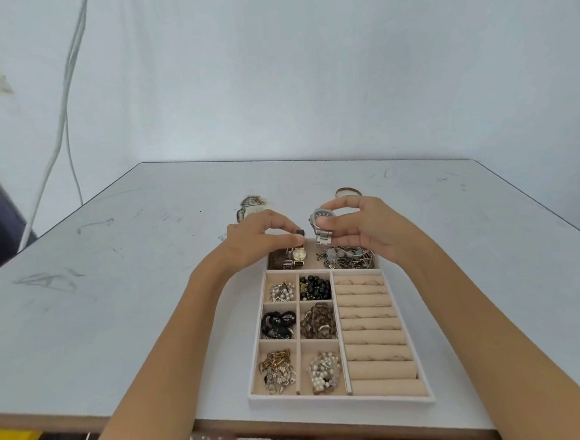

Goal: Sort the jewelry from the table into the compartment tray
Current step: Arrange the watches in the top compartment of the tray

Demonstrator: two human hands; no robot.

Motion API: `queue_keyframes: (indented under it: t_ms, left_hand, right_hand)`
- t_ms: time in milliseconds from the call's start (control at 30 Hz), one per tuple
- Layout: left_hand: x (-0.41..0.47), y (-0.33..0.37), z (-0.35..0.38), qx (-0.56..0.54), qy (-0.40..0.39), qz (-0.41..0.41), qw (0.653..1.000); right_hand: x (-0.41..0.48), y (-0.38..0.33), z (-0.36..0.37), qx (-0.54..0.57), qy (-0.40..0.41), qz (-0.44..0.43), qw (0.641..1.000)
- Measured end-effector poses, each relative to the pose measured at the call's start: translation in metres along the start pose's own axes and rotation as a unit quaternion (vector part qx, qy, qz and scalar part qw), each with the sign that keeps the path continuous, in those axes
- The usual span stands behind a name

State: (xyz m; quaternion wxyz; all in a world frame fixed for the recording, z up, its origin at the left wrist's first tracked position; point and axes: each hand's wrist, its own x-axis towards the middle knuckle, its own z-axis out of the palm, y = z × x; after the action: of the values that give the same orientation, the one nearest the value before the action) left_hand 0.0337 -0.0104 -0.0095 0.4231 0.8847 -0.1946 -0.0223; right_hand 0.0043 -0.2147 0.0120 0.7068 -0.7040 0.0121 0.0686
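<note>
The right hand (358, 230) holds a silver watch (321, 224) above the far end of the tray (342, 400), its grip pinching the case. The left hand (252, 239) has its grip pinched on a small dark piece (300, 233) over the far-left compartment, where a gold watch (298, 254) lies. A bangle (347, 192) lies on the desk (115, 300) behind.
</note>
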Motion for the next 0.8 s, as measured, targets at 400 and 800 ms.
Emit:
queue_keyframes:
  t_ms: [400,800]
  left_hand:
    - [-0.003,-0.008,-0.001,-0.033,-0.047,-0.001,0.998]
    - [-0.001,-0.009,-0.002,-0.061,-0.057,0.020,0.996]
  right_hand:
    - [-0.005,-0.001,0.013,-0.124,0.025,-0.016,0.992]
    - [-0.009,-0.007,0.016,-0.220,0.049,-0.019,0.974]
